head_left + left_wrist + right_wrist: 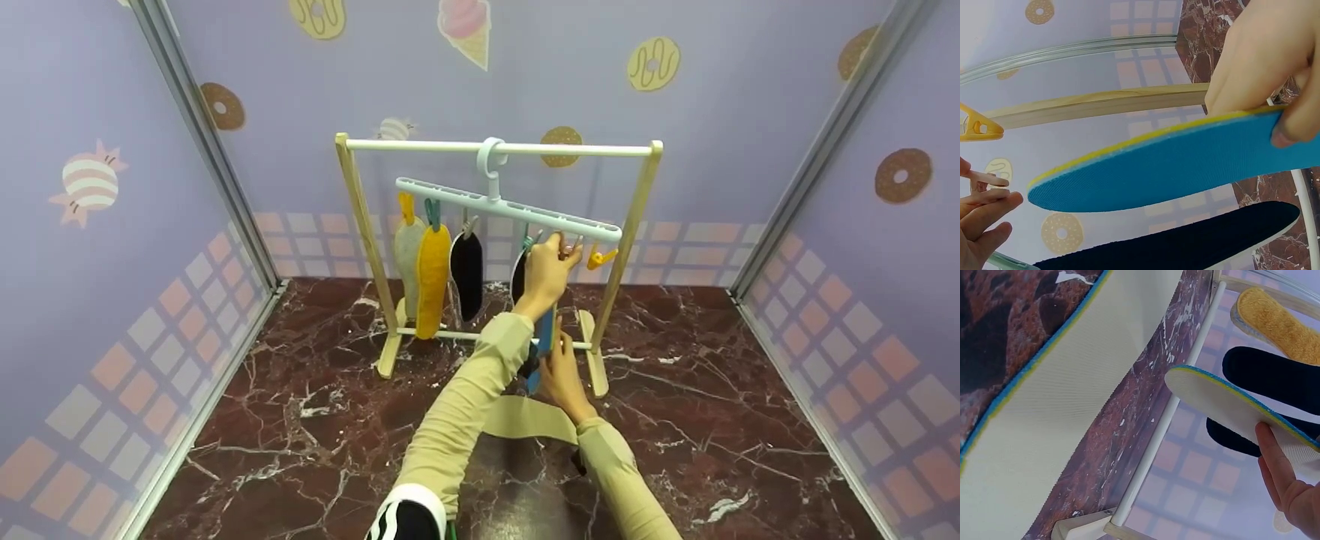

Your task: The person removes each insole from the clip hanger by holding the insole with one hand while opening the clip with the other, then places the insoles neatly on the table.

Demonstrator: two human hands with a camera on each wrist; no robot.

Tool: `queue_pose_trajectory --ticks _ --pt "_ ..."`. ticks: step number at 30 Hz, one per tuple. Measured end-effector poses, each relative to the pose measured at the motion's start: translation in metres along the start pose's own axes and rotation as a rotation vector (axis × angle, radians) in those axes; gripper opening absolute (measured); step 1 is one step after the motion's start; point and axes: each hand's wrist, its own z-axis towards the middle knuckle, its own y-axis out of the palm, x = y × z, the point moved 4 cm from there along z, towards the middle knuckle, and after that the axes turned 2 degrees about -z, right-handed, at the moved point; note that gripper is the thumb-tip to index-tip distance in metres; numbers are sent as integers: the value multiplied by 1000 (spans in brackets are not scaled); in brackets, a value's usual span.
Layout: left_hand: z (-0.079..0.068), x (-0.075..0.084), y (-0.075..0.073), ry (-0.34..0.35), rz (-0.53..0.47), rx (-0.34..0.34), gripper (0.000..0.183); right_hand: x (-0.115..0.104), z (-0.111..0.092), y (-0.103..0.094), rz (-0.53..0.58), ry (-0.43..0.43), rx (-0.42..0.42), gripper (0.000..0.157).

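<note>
Below the right half of the pale hanger [559,219], my left hand [546,279] pinches a pale clothespin [992,180], whose ends stand apart. Lower down, my right hand [564,376] holds a blue insole [1157,163] with a yellow edge and a cream back, thumb on the blue face and fingers behind. The insole's upper tip points toward the clothespin, with a gap between them in the left wrist view. Dark insoles [466,277] hang from clothespins beside it. Another insole [529,416] lies cream side up on the marbled surface, nearer the body.
The hanger hooks over the top bar of a wooden rack [577,150]. Grey [409,259] and yellow [433,283] insoles hang at its left end. An orange clothespin [598,259] dangles at the right end, beside the rack's post. Patterned walls enclose three sides.
</note>
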Motion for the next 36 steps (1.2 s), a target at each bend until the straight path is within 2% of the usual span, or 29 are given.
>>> queue_pose_trajectory --ticks 5,6,10,17,23,31,36 --pt "-2 1 2 10 23 2 25 2 -3 -3 9 21 -11 67" --pt "-2 0 3 35 30 19 26 2 -3 -3 8 24 -7 65" --pt "-3 1 4 59 46 48 28 4 -5 -5 2 32 1 65" --pt "-5 6 6 62 63 72 28 5 -9 -6 13 26 -1 64" --pt "-6 8 6 86 27 106 31 4 -10 -7 -7 21 -3 64" --pt "-7 12 3 118 -25 165 47 4 -11 -8 -20 -16 31 63" --pt "-8 13 5 137 -39 187 59 4 -13 -9 -24 -4 28 63"
